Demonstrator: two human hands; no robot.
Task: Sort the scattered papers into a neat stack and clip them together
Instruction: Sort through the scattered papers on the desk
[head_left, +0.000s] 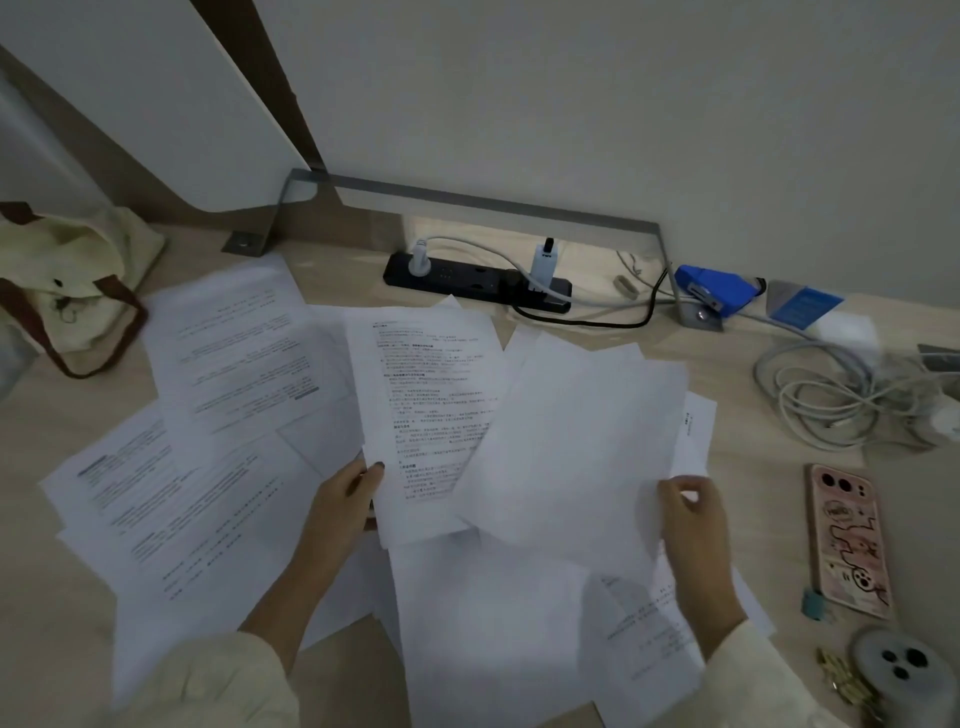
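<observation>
Sleeves (218, 680), cream, two, nearest the viewer. Left hand (348, 493): thumb and fingers pinch a printed sheet (426, 415) by its lower left edge, held off the desk (753, 467) directly in front of the power strip (478, 283). Right hand (691, 512): fingertips pinch a blank sheet (571, 441) at its lower right corner, front-right of the power strip, overlapping the printed one. Scattered papers (171, 499): loose, overlapping at all angles, fanned front-left of the power strip. Handling, judged: light, limp, slippery sheet on sheet, easily creased; best taken by the edges. Binder clip (811, 605), teal: far front-right of the power strip, beside a phone (847, 540), untouched.
</observation>
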